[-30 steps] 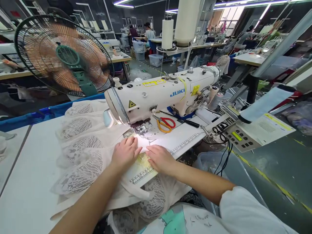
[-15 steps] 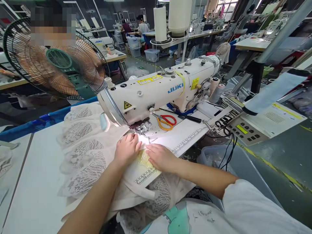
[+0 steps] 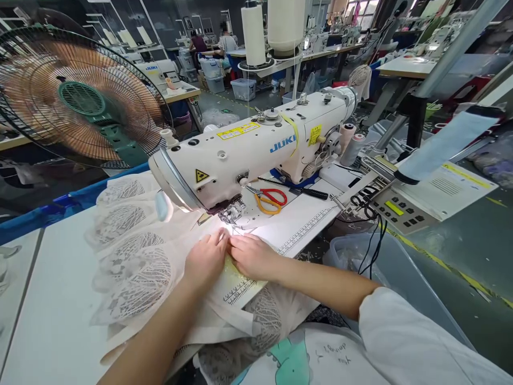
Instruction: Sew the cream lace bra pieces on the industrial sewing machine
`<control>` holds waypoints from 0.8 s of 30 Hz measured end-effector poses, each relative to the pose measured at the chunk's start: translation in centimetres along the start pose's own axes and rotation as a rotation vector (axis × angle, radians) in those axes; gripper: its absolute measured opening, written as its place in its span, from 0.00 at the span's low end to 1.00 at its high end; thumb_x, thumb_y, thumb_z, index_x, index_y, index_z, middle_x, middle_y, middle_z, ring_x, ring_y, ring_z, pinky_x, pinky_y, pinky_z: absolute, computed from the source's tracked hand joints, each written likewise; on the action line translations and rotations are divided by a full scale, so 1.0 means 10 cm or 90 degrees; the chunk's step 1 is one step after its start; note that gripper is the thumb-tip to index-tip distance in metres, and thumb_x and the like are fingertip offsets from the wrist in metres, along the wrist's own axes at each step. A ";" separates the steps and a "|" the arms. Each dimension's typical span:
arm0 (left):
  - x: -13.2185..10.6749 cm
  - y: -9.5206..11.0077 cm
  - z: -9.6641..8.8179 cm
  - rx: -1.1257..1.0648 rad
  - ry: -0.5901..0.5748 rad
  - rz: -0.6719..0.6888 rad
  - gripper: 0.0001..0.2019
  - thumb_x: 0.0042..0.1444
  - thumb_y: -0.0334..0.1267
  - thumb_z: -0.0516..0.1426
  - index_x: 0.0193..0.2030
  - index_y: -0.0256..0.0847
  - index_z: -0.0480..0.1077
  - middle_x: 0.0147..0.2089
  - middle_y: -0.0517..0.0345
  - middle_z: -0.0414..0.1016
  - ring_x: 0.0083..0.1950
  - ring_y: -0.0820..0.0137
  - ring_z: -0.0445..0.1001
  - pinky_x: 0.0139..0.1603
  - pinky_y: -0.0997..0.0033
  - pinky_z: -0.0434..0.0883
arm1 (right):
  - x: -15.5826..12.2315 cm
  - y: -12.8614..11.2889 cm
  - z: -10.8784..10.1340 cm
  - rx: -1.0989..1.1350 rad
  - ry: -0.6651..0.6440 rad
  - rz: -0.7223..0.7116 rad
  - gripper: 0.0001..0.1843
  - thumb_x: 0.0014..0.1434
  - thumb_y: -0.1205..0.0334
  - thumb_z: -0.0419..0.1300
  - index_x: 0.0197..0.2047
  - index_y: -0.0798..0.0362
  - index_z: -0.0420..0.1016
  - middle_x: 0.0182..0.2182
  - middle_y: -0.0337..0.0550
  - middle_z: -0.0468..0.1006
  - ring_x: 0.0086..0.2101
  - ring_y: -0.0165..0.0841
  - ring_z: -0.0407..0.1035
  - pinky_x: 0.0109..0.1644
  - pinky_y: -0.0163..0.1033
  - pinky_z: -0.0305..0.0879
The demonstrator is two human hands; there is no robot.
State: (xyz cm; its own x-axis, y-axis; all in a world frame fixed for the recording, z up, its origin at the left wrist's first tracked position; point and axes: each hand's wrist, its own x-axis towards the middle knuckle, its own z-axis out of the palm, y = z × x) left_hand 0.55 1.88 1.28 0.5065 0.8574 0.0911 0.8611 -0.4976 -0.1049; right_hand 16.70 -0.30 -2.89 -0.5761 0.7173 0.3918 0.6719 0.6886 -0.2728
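My left hand [image 3: 205, 259] and my right hand [image 3: 253, 258] meet just in front of the needle area of a white sewing machine [image 3: 248, 155]. Their fingertips are pinched together on the edge of an off-white lace fabric [image 3: 144, 272]; the exact grip is partly hidden by the fingers. The presser foot [image 3: 230, 213] stands right beyond the fingertips. Lace panels spread over the table to the left and hang over its front edge. Under my right hand, a yellow patch [image 3: 232, 271] shows on the table.
Scissors with red and orange handles [image 3: 270, 200] and a black-handled tool [image 3: 315, 193] lie on the machine bed. A printed ruler [image 3: 306, 231] runs along the table edge. A large fan [image 3: 84, 99] stands back left, a control box [image 3: 404, 211] right, a clear plastic bin [image 3: 395, 267] below.
My hands have drawn closer together, their fingertips now meeting near the presser foot. The camera view has shifted slightly, and the person behind the fan has mostly left view.
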 end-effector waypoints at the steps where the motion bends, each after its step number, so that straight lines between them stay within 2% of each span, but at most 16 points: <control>1: -0.06 0.03 0.01 -0.003 0.003 0.000 0.20 0.60 0.32 0.44 0.52 0.40 0.72 0.57 0.49 0.74 0.45 0.62 0.75 0.41 0.64 0.72 | 0.00 0.00 0.00 0.004 0.000 0.001 0.12 0.62 0.63 0.54 0.45 0.58 0.74 0.53 0.54 0.74 0.57 0.40 0.64 0.63 0.47 0.57; 4: -0.17 0.05 0.04 -0.016 0.023 0.001 0.20 0.63 0.36 0.42 0.54 0.40 0.70 0.56 0.51 0.74 0.44 0.61 0.74 0.41 0.63 0.72 | -0.03 0.01 -0.01 0.022 -0.005 -0.007 0.13 0.62 0.62 0.55 0.46 0.58 0.73 0.54 0.53 0.73 0.58 0.41 0.63 0.63 0.48 0.57; 8: -0.19 -0.06 0.04 -0.048 0.049 0.045 0.19 0.64 0.41 0.43 0.48 0.40 0.73 0.53 0.51 0.76 0.43 0.60 0.72 0.46 0.60 0.72 | -0.06 0.04 -0.02 0.042 -0.006 -0.011 0.13 0.61 0.62 0.56 0.47 0.58 0.72 0.54 0.53 0.73 0.57 0.40 0.64 0.62 0.48 0.57; 12: -0.16 -0.22 0.10 -0.089 0.083 0.096 0.18 0.64 0.41 0.43 0.43 0.39 0.72 0.51 0.48 0.76 0.45 0.62 0.71 0.46 0.62 0.73 | -0.06 0.05 -0.02 0.046 -0.005 -0.018 0.12 0.60 0.63 0.57 0.45 0.58 0.73 0.54 0.55 0.74 0.57 0.40 0.64 0.61 0.47 0.59; 17: -0.15 -0.35 0.17 -0.123 0.122 0.161 0.17 0.65 0.40 0.44 0.50 0.41 0.70 0.51 0.47 0.75 0.45 0.63 0.71 0.41 0.64 0.74 | -0.06 0.05 -0.03 0.039 0.006 -0.023 0.11 0.59 0.64 0.58 0.44 0.58 0.74 0.53 0.53 0.75 0.56 0.40 0.66 0.60 0.47 0.61; 24: -0.12 -0.46 0.15 -0.148 0.141 0.217 0.15 0.64 0.37 0.45 0.48 0.41 0.71 0.50 0.46 0.75 0.44 0.65 0.72 0.40 0.66 0.74 | -0.05 0.05 -0.04 0.040 0.009 -0.020 0.10 0.57 0.64 0.59 0.42 0.58 0.74 0.52 0.52 0.76 0.55 0.41 0.67 0.59 0.46 0.62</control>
State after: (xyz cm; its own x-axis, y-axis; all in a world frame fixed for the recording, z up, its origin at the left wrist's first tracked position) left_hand -4.08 3.34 0.19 0.7377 0.6038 0.3020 0.6182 -0.7839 0.0573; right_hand 17.47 -0.31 -2.90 -0.5901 0.6935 0.4133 0.6220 0.7169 -0.3148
